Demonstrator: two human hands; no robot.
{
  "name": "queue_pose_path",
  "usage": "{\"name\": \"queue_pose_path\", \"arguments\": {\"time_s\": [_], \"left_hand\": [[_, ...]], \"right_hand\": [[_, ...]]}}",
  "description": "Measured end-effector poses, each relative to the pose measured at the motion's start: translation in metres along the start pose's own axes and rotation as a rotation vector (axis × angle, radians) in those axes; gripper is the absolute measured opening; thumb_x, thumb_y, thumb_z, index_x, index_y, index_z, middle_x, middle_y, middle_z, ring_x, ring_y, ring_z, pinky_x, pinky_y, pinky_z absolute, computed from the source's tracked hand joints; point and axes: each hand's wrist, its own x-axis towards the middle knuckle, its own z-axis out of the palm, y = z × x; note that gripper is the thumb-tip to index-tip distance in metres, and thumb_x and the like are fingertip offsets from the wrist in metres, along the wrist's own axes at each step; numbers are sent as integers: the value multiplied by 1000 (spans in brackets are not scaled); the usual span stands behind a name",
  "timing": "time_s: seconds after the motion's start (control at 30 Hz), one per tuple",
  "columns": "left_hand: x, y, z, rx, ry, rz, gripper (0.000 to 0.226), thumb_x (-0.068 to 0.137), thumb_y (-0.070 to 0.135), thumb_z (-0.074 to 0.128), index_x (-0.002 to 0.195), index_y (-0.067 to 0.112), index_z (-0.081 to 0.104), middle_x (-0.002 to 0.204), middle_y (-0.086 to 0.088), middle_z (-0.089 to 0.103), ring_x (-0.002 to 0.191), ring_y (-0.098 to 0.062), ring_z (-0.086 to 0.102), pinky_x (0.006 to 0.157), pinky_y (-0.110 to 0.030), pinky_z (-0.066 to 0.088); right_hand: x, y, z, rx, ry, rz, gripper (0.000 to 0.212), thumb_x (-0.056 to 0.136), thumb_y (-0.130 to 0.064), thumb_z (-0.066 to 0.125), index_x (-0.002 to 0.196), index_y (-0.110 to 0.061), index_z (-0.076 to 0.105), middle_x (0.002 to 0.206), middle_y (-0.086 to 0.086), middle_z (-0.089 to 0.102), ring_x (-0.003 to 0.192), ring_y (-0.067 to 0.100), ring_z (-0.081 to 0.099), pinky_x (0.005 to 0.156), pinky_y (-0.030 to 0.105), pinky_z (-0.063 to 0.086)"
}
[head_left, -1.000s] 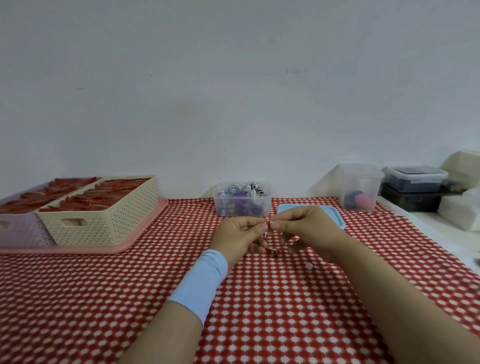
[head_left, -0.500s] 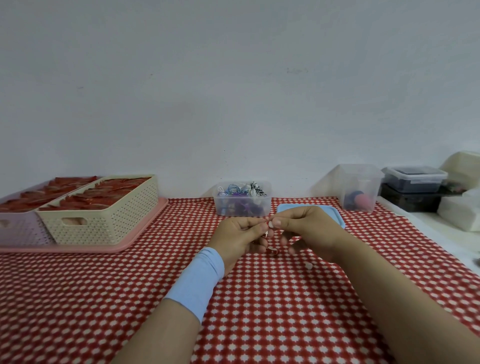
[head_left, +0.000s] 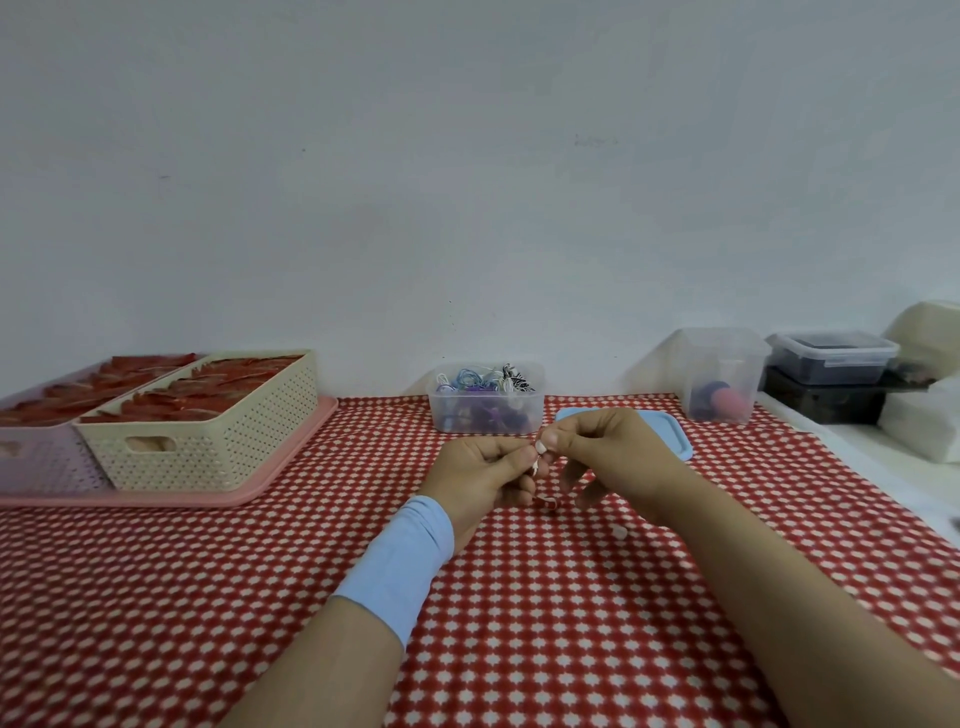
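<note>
- Red-and-white striped and thin as cord, a small band (head_left: 546, 502) is held just above the checked tablecloth (head_left: 519, 623), about midway between the table's left and right edges and nearer its far edge.
- Its upper part is pinched between thumb and forefinger of the left hand (head_left: 483, 475) and of the right hand (head_left: 613, 452), with the two pinches touching. The other fingers of both hands are loosely curled beneath.
- Only a short looped end is seen hanging below the fingers. The rest is hidden by them, so its full shape cannot be told.
- The work is judged to be midway: the band is off the cloth and is being worked at the fingertips, perhaps tied or twisted.
- The closing of the knot or loop, and the setting aside of the piece, are judged to be left.
- A clear tub (head_left: 485, 415) of coloured bands is stood at the far edge, just behind the hands. A blue lid (head_left: 675, 436) is laid beside it, partly covered by the right hand.
- A cream basket (head_left: 208, 447) of red pieces is kept on a pink tray (head_left: 291, 462) at the far left corner. Whether finished work is stored there cannot be told.
</note>
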Motion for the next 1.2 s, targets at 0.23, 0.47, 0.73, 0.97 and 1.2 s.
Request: {"name": "queue_pose_path", "arguments": {"time_s": [0.23, 0.47, 0.73, 0.97, 1.2], "left_hand": [[1, 2, 1, -89, 29, -60, 14, 94, 9, 61, 99, 3, 73, 78, -6, 71, 61, -12, 61, 56, -22, 54], [-2, 3, -4, -22, -28, -65, 16, 95, 7, 60, 102, -2, 71, 79, -7, 71, 62, -12, 62, 59, -22, 54], [-2, 1, -3, -19, -89, -52, 13, 95, 5, 58, 94, 4, 72, 78, -5, 70, 62, -8, 62, 58, -19, 52], [-3, 3, -1, 63, -92, 1, 13, 93, 3, 61, 95, 3, 73, 77, -7, 72, 62, -11, 62, 59, -21, 53], [0, -2, 0, 85, 30, -49, 13, 93, 9, 64, 99, 3, 74, 84, -9, 75, 68, -16, 67, 63, -26, 57]], "right_hand": [[0, 0, 1, -33, 39, -62, 15, 96, -13, 66, 92, -5, 78, 82, 14, 75, 57, 18, 62, 49, 30, 55], [-4, -3, -6, 39, -46, 41, 12, 91, -10, 70, 96, -5, 80, 90, 21, 75, 57, 16, 61, 50, 29, 55], [-2, 0, -11, 100, -110, 169, 16, 90, -15, 70, 99, -6, 79, 89, 12, 75, 62, 15, 63, 52, 28, 54], [1, 2, -15, 122, -151, 269, 9, 89, -16, 71, 92, -10, 77, 86, 10, 73, 61, 15, 64, 50, 27, 55], [-1, 4, -6, 37, -11, 149, 11, 92, -12, 71, 99, -8, 78, 87, 14, 76, 63, 19, 67, 53, 30, 58]]}}
